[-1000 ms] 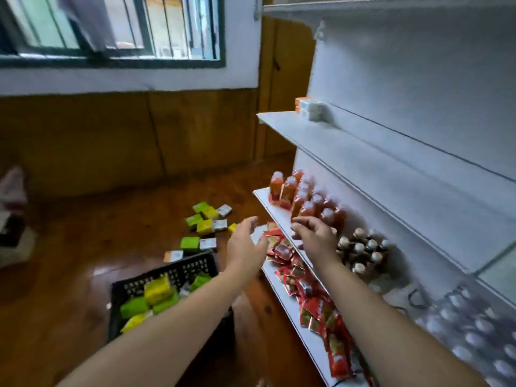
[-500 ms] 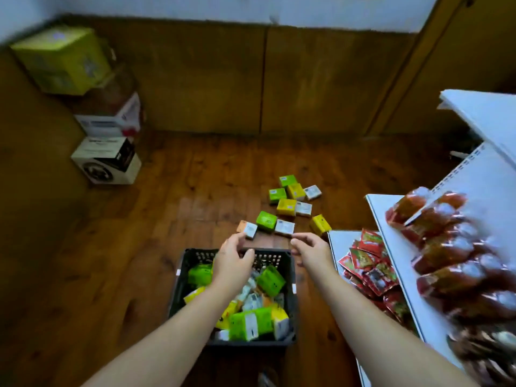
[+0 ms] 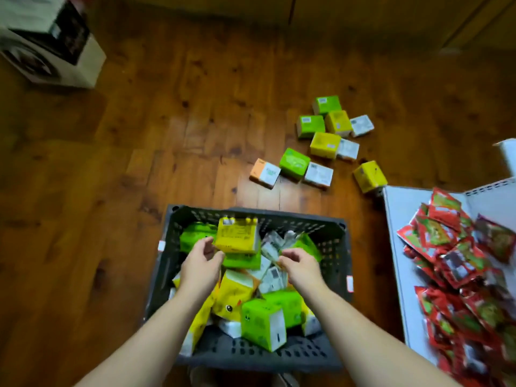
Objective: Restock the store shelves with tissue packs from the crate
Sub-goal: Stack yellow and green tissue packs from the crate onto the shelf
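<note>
A dark plastic crate [image 3: 332,247] stands on the wooden floor below me, filled with several green, yellow and white tissue packs. My left hand [image 3: 199,268] pinches the lower left corner of a yellow tissue pack [image 3: 237,236], which is raised at the crate's far side. My right hand [image 3: 300,265] hovers over the white packs [image 3: 272,277] in the middle of the crate, fingers loosely curled and holding nothing. A green pack [image 3: 264,322] stands on end at the crate's near side.
Several loose tissue packs [image 3: 321,146] lie on the floor beyond the crate. A low white shelf [image 3: 396,219] at the right holds a heap of red sachets [image 3: 458,263]. A cardboard box [image 3: 50,48] stands at the far left.
My view swung from the shelves down to the crate. Both hands dropped into it, and my left hand took hold of a yellow pack and lifted it.
</note>
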Demonstrator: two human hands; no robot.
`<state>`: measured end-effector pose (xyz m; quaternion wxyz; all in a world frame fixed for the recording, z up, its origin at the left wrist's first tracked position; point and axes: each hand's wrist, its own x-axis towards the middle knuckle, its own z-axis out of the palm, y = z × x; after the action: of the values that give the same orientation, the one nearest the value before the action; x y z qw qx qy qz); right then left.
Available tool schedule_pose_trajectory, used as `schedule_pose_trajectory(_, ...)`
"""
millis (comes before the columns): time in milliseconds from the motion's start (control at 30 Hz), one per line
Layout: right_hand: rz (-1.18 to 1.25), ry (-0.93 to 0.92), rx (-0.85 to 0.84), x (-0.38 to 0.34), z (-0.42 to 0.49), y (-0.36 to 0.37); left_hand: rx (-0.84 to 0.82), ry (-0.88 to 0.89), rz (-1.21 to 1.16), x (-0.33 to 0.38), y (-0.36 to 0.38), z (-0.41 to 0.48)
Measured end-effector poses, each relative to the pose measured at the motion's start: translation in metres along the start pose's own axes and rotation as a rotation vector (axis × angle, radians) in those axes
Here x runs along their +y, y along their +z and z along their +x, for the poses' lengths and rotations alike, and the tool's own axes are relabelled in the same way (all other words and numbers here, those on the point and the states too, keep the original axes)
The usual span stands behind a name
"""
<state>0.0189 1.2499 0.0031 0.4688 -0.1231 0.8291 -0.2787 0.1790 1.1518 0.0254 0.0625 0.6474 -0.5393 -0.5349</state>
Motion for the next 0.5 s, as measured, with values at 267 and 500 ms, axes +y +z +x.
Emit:
schedule_pose_trajectory(267, -0.113, 0.02, -0.049, 0.04, 0.127, 0.096, -0.081, -0.089, -0.045, -0.078, 0.058, 0.136)
schedule_pose_trajectory(500, 0.019, 0.062, -0.066, 0.056, 0.113, 0.102, -0.112, -0.213, -0.027, -0.076, 0.058, 0.137)
